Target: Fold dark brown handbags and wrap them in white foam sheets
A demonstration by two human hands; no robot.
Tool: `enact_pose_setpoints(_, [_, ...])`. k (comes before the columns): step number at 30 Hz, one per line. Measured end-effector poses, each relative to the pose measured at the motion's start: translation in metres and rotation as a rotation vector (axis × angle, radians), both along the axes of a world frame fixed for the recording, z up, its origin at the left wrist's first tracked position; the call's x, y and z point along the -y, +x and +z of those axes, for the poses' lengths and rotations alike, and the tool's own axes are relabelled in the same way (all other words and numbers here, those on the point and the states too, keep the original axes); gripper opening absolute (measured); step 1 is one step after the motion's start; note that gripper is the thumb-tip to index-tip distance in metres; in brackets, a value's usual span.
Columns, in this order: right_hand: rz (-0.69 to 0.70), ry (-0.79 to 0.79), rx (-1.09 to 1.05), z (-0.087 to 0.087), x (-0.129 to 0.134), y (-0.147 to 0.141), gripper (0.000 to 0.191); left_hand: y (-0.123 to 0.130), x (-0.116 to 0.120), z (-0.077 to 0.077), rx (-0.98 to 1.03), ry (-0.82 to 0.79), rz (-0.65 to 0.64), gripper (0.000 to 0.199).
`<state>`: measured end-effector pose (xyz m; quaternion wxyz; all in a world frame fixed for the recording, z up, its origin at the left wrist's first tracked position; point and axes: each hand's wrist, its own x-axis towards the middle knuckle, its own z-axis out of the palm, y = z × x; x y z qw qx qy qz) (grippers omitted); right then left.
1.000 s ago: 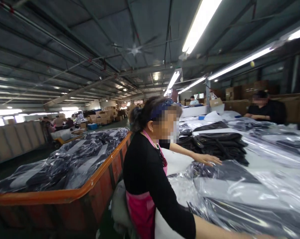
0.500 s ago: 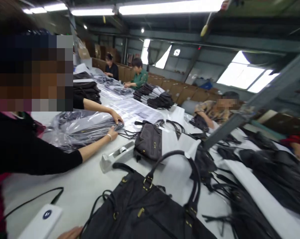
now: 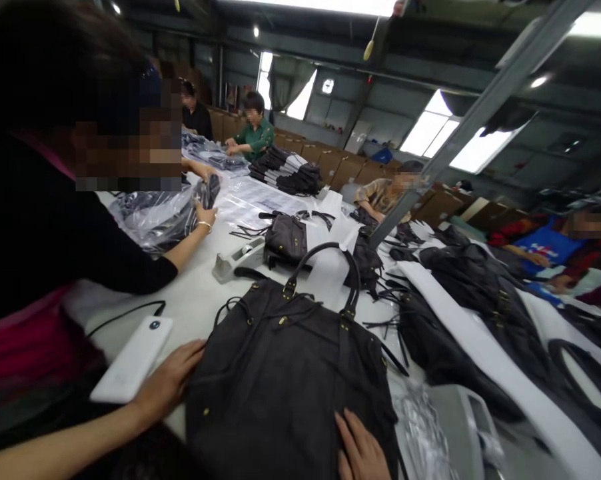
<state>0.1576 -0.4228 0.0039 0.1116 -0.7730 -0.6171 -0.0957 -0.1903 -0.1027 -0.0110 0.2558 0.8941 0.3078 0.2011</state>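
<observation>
A black handbag (image 3: 275, 363) with two looped handles and brass-coloured fittings lies before me on the white table. My left hand (image 3: 173, 373) is against the bag's left edge, its fingers stretched out and their tips partly hidden at the side. On the lower right of the bag's front rests my right hand (image 3: 363, 447), fingers extended and slightly spread; its lower part is cut off by the frame. Left of the bag, a white phone (image 3: 133, 360) with a black cable lies near my left hand.
Beyond the bag stand a tape dispenser (image 3: 238, 260) and a smaller dark bag (image 3: 285, 237). At right are a grey dispenser (image 3: 463, 433), clear plastic (image 3: 420, 427) and more black bags (image 3: 475, 280). A co-worker (image 3: 75, 220) at left handles a plastic-wrapped bag. A slanted metal post (image 3: 460, 133) crosses the view.
My view has tilted down and turned right, showing more of the handbag. My right hand has come into view on the bag, and more of my left hand shows. The co-worker has lifted the wrapped bag's end.
</observation>
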Motion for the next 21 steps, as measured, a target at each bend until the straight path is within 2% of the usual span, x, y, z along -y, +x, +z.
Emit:
enact_pose_setpoints(4, [-0.064,-0.141,-0.008,0.019,-0.001,-0.021,0.051,-0.002,0.000,0.008,0.003,-0.011,-0.037,0.046])
enact_pose_setpoints(7, [-0.071,-0.152,-0.009,0.030,-0.004,-0.031,0.047,-0.003,0.002,0.013,0.031,-0.001,-0.043,0.044])
enact_pose_setpoints(10, [-0.077,-0.135,-0.002,0.034,-0.004,-0.036,0.045,-0.003,0.008,0.022,0.063,-0.032,-0.033,0.041])
enact_pose_setpoints(13, [-0.085,-0.117,0.000,0.037,-0.001,-0.039,0.044,-0.007,0.024,0.024,0.166,-0.099,0.102,0.038])
enact_pose_setpoints(16, [-0.097,-0.102,-0.003,0.038,0.002,-0.041,0.043,-0.015,0.056,0.010,0.368,-0.225,0.325,0.038])
enact_pose_setpoints(21, [-0.114,-0.046,-0.013,0.037,0.006,-0.041,0.041,-0.032,0.130,-0.035,0.501,-0.587,0.536,0.048])
